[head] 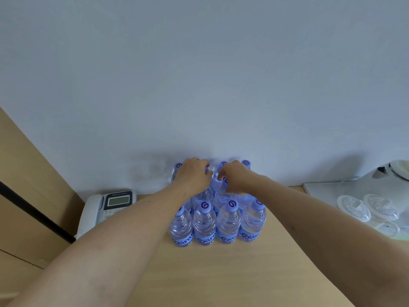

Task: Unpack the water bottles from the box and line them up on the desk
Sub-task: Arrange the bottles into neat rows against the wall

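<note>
Several clear water bottles with purple caps and blue labels stand upright in tight rows on the wooden desk (221, 273), near the wall. The front row (204, 222) is fully visible. My left hand (194, 175) reaches over to the back rows, its fingers curled over the top of a bottle there. My right hand (235, 177) is beside it, fingers curled round the neck of another bottle (222, 196) further back. Three purple caps of the back row (246, 162) show past my hands. No box is in view.
A white desk phone (110, 204) sits left of the bottles, against a wooden cabinet side (26, 173). At the right, a white tray (321, 191) holds a kettle (391, 171) and clear glass lids (354, 207). The wall stands right behind the bottles.
</note>
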A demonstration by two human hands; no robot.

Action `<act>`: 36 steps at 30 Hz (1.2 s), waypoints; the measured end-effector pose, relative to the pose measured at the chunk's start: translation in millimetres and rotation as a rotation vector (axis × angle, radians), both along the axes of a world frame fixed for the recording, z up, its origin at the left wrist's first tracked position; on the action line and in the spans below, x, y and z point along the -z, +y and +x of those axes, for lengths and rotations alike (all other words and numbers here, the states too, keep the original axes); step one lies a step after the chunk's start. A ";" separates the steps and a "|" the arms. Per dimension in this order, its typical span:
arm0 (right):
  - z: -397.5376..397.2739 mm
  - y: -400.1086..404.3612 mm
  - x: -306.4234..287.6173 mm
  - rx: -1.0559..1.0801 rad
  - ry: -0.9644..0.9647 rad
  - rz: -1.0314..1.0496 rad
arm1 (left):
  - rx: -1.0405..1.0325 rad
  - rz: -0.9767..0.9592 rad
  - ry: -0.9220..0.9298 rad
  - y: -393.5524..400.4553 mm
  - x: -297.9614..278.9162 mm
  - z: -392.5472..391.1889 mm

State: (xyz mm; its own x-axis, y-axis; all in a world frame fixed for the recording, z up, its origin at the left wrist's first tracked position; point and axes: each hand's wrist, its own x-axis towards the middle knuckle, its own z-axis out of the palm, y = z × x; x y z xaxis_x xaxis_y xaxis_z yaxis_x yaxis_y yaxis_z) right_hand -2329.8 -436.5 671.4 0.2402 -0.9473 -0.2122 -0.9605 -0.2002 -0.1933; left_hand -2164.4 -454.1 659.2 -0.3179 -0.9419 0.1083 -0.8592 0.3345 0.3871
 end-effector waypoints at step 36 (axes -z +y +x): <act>-52.3 9.3 4.1 0.187 0.033 -0.026 | 0.005 -0.034 -0.078 5.4 2.0 -45.6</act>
State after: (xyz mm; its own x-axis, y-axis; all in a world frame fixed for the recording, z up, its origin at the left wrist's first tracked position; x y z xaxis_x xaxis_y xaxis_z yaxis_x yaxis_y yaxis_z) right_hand -2382.1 -427.2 667.3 0.0531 -0.9799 -0.1923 -0.9871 -0.0224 -0.1584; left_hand -2210.1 -448.8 657.2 -0.3313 -0.9366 0.1144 -0.8847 0.3505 0.3073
